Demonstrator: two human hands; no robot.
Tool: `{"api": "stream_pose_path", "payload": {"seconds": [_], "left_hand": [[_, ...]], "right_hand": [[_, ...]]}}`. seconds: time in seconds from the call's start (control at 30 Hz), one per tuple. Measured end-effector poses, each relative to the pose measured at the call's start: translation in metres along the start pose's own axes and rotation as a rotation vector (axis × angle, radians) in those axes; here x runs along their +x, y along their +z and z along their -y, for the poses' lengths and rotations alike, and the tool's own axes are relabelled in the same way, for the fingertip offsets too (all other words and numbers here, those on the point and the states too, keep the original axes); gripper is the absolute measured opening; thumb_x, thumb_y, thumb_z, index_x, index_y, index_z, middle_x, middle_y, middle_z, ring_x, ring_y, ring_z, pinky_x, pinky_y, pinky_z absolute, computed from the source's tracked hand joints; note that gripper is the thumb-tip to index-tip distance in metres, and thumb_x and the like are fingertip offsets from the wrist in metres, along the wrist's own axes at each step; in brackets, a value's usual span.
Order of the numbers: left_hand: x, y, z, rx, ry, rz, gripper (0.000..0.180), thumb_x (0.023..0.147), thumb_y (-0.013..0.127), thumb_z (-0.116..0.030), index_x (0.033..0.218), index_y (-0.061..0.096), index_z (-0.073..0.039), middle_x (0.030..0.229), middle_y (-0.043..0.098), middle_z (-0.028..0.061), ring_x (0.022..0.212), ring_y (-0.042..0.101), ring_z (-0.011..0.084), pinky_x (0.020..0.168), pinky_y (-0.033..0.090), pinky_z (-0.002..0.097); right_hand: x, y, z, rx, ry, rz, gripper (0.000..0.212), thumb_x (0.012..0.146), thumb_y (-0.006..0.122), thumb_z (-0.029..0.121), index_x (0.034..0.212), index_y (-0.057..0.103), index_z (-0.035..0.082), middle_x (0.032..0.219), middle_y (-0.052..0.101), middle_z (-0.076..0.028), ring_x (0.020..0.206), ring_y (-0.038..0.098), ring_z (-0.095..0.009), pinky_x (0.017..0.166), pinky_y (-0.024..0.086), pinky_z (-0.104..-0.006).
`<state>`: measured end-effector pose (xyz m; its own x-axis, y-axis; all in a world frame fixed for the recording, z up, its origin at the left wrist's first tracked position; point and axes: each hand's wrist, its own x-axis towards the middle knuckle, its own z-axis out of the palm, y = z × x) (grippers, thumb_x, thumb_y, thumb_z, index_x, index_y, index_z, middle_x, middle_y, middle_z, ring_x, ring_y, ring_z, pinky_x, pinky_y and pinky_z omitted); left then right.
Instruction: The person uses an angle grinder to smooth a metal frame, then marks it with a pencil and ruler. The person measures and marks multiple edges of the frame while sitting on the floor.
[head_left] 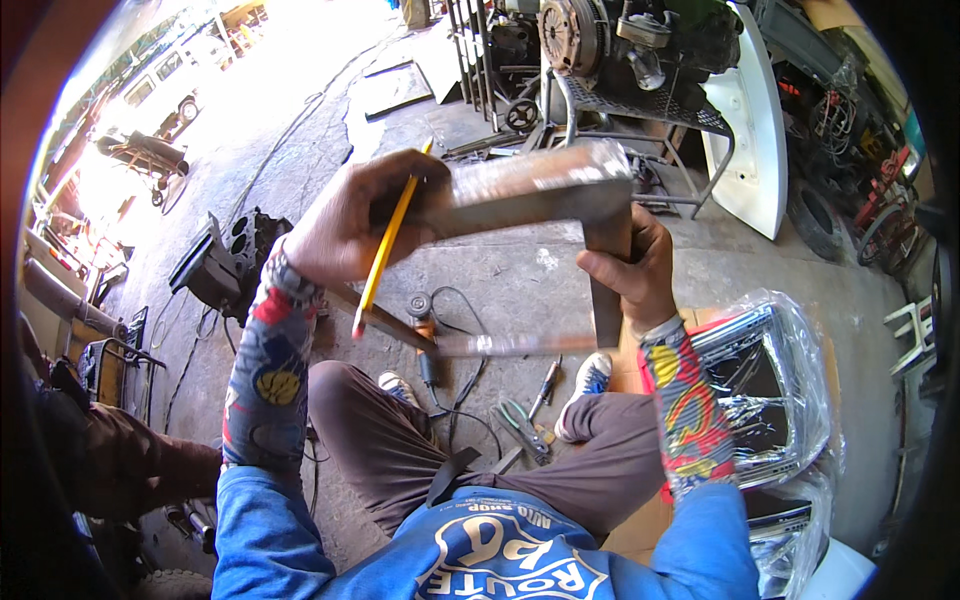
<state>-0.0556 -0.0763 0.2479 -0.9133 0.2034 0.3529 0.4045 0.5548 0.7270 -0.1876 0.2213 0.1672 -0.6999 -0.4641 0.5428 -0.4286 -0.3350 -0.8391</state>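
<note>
A rectangular metal frame [540, 182] with worn, whitish patches is held up in front of me, tilted over my lap. My left hand [345, 215] is closed round its upper left part, and a yellow pencil [393, 240] sticks out between those fingers. On the frame's right side, my right hand [642, 265] grips the bar with the thumb on its near face. Beneath it on the floor, between my legs, lie an orange and black angle grinder [424, 335], pliers with green handles [518, 425] and a slim hand tool [547, 382].
An engine [640, 40] sits on a metal stand ahead, beside a white body panel [750, 130]. To the left lies a dark engine block [235, 255]. Plastic-wrapped parts [775, 380] rest on cardboard at my right, with a tyre [815, 222] beyond. Cables [455, 410] run over the floor.
</note>
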Motion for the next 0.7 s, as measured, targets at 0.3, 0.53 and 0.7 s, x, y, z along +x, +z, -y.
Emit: {"api": "stream_pose_path", "payload": {"seconds": [0.3,0.53,0.7], "left_hand": [[-0.018,0.047,0.057,-0.143,-0.113,-0.641,0.029,0.105,0.059,-0.027,0.106,0.067,0.001,0.087,0.07,0.0058,0.081,0.065,0.0139,0.078,0.052,0.0297],[-0.044,0.175,0.043,-0.376,-0.444,-0.508,0.046,0.107,0.055,-0.043,0.099,0.067,0.001,0.078,0.055,-0.002,0.073,0.047,0.0086,0.065,0.042,0.0299],[-0.001,0.14,0.047,0.082,-0.221,-0.374,0.059,0.106,0.049,-0.045,0.082,0.066,0.006,0.067,0.055,0.027,0.06,0.059,0.0319,0.063,0.047,0.045]], "right_hand": [[-0.006,0.093,0.017,0.289,0.298,-0.458,0.017,0.079,0.081,0.001,0.091,0.071,0.001,0.087,0.073,-0.004,0.074,0.067,-0.011,0.07,0.053,-0.0251],[0.004,0.121,0.005,0.416,0.178,-0.807,0.022,0.08,0.081,0.003,0.098,0.067,0.001,0.091,0.069,-0.002,0.077,0.061,-0.011,0.072,0.049,-0.0272],[0.011,0.106,0.018,0.524,0.13,-1.029,0.047,0.084,0.082,0.006,0.125,0.061,-0.004,0.114,0.066,-0.006,0.097,0.06,-0.016,0.087,0.049,-0.0306]]}}
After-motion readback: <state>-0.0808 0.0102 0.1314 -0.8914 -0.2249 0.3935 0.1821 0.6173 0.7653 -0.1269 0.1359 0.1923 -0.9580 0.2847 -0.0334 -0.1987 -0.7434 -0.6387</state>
